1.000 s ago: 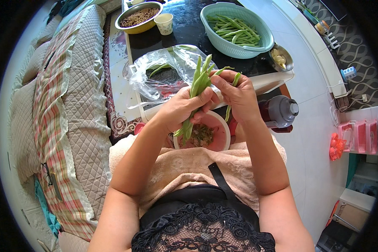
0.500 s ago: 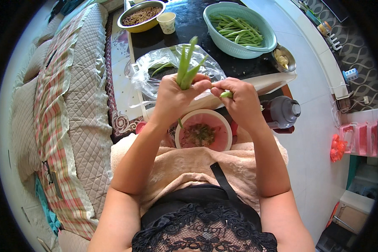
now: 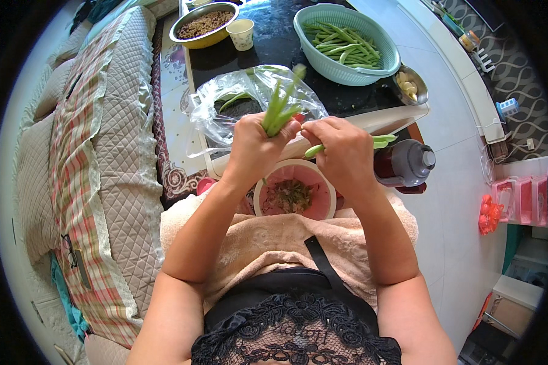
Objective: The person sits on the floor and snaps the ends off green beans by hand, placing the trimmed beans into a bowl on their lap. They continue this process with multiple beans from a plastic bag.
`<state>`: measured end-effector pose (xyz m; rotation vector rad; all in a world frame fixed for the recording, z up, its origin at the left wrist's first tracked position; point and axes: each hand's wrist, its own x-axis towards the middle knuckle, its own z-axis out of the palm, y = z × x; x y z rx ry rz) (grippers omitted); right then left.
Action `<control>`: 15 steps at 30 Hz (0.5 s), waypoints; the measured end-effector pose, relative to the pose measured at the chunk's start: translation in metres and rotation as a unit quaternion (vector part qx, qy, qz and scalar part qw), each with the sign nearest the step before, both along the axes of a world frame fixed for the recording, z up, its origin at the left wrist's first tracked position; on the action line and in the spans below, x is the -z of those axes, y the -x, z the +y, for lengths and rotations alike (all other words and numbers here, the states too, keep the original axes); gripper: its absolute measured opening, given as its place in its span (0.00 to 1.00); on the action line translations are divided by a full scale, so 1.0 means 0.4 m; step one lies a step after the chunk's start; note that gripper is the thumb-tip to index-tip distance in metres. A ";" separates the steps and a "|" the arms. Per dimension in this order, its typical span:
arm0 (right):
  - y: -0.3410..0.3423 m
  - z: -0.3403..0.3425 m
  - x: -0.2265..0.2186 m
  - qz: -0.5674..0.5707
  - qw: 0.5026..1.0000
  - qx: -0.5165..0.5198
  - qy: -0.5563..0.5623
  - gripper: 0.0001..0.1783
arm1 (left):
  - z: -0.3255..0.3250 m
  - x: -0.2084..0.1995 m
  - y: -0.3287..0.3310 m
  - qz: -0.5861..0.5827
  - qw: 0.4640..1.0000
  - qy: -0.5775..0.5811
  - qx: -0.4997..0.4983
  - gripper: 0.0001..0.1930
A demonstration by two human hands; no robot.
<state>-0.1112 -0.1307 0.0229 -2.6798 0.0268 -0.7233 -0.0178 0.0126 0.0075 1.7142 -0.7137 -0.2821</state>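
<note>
Over the towel-draped lap: left hand (image 3: pixel 252 146) and right hand (image 3: pixel 344 146) raised, green beans in both

Left hand: fingers curled firmly round an upright bunch of beans (image 3: pixel 279 112), tips fanned above the fist and slightly blurred. Right hand: fingers bent, grasping further bean (image 3: pixel 380 141) that pokes out on either side; one pod or several, cannot tell. Right thumb and forefinger pinched together, close by the left thumb; what lies between them is too small to tell.

Below the hands, a pink bucket (image 3: pixel 258 198) with pale rim, green and whitish scraps (image 3: pixel 291 194) at the bottom. Just beyond the left hand, a crumpled clear plastic bag (image 3: pixel 206 125) on the dark table (image 3: pixel 359 106), some green inside.

Farther back on the table: pale blue basket (image 3: pixel 347 74) of green beans; small metal bowl (image 3: pixel 421 96) beside it, yellowish pieces (image 3: pixel 408 85) within. Across from these, a patterned paper cup (image 3: pixel 242 38) near a wide bowl (image 3: pixel 208 42) of small brown bits (image 3: pixel 204 24). Grey-topped flask (image 3: pixel 413 161) right of the right hand.
</note>
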 end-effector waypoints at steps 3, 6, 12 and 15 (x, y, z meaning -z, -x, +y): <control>-0.001 0.003 -0.006 -0.053 0.997 -0.005 -0.058 0.05 | -0.003 -0.003 0.007 0.234 0.965 0.114 0.014 0.08; -0.005 0.005 -0.005 -0.087 0.987 -0.006 -0.137 0.06 | -0.003 -0.001 0.009 0.355 0.916 0.184 0.039 0.07; -0.008 -0.042 -0.024 -0.129 0.870 0.014 -0.476 0.06 | -0.017 0.013 0.015 0.392 0.903 0.160 0.078 0.07; -0.006 -0.132 -0.033 -0.183 0.778 0.023 -0.600 0.09 | 0.001 0.031 0.013 0.372 0.919 0.094 0.087 0.07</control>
